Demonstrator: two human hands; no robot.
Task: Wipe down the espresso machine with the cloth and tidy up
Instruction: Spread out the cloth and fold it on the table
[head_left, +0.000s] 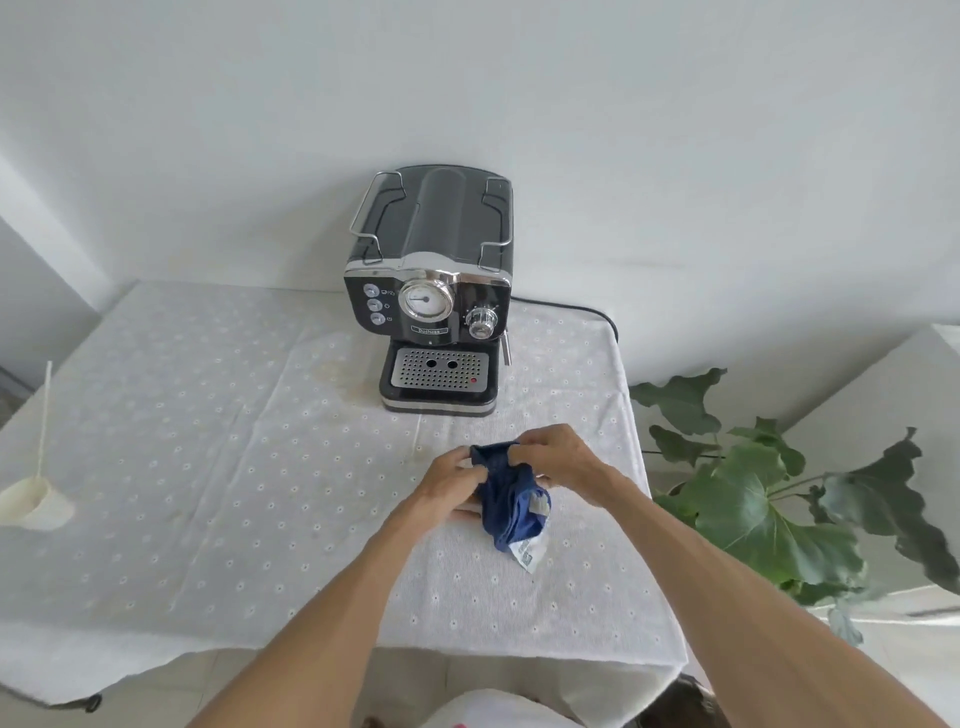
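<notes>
1. Head view, nearest me: my left hand (451, 480) and right hand (558, 457) both pinch the blue cloth (511, 501) at its top edge, fingers curled into the fabric. I judge I'm bunching or refolding it for a clean wiping face.
2. The cloth hangs just above the white tablecloth (234, 467), its care label (531, 552) dangling (so not spread flat).
3. Beyond, apart from the hands, the espresso machine (431, 291) stands against the wall, drip tray facing me, within reach.
4. Far left sits a cream cup (34, 501); right, a leafy plant (769, 499).
</notes>
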